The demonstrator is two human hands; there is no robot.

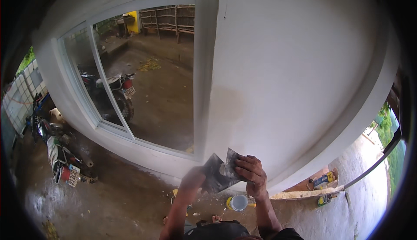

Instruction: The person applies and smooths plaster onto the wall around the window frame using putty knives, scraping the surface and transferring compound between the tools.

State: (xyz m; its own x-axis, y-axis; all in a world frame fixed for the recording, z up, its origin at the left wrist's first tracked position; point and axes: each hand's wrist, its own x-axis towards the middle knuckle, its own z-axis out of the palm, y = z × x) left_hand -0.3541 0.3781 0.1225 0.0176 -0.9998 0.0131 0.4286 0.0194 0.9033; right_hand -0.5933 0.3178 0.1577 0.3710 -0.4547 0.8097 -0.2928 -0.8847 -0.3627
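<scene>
Low in front of a white wall [299, 66], my two hands are close together, each closed on a flat tool. My left hand [192, 181], smeared by motion, grips the edge of a dark, flat scraper plate [213, 175]. My right hand [253, 173] has its fingers wrapped over a grey putty knife [231, 160], whose blade corner points up. The blade overlaps or meets the right side of the plate; I cannot tell whether they touch. A small pale patch shows between the two tools. The putty knife's handle is hidden by my fingers.
Below my hands stands a light-coloured bucket [239, 202] on the wet ground. A sliding window [147, 79] with a white frame is set in the wall at left. One motorcycle [61, 157] stands at far left. A blue and yellow bag [323, 179] and a can [324, 200] lie right.
</scene>
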